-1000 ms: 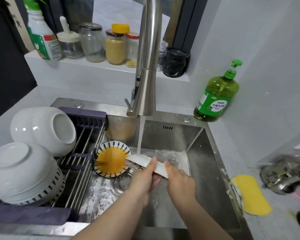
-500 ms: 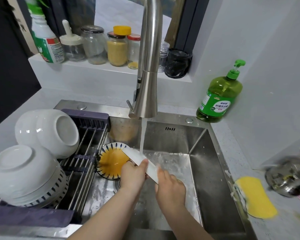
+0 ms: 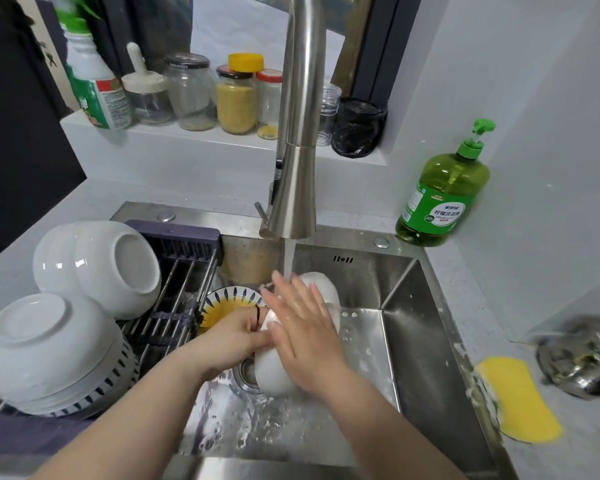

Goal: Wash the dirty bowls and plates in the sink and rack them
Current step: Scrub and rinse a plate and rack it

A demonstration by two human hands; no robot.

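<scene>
White dish (image 3: 274, 375) is sitting tilted on edge in the middle of the sink (image 3: 413, 341), just in front of the back wall and above the drain (image 3: 246, 372). Water (image 3: 289, 254) is running from the steel tap (image 3: 298, 150) and landing on the dish and on the person's right hand (image 3: 305, 327). That hand is lying flat across the dish, its fingers (image 3: 284, 289) straight and spread, grasping nothing. The left hand (image 3: 236, 336) is gripping the dish by its left rim, fingers curled round the edge.

Just left of the hands, a patterned bowl (image 3: 222, 303) with a yellow inside and blue marks round the rim is leaning at the sink's left side, beside the rack (image 3: 181, 271). The rack is spanning the sink's left end, and a white bowl (image 3: 97, 268) is resting upside down on it, tipped toward the sink. Nearer the front left corner, a stack of upturned bowls (image 3: 45, 351) is sitting on the same rack.

On the tabletop (image 3: 568, 455), a yellow sponge (image 3: 520, 400) is lying along the sink's right edge, and a green soap bottle (image 3: 444, 195) is standing at its back right corner. Jars (image 3: 236, 98) are lining the ledge behind the tap. A metal object (image 3: 582, 358) at the tabletop's right edge is showing too blurred to tell what it is.
</scene>
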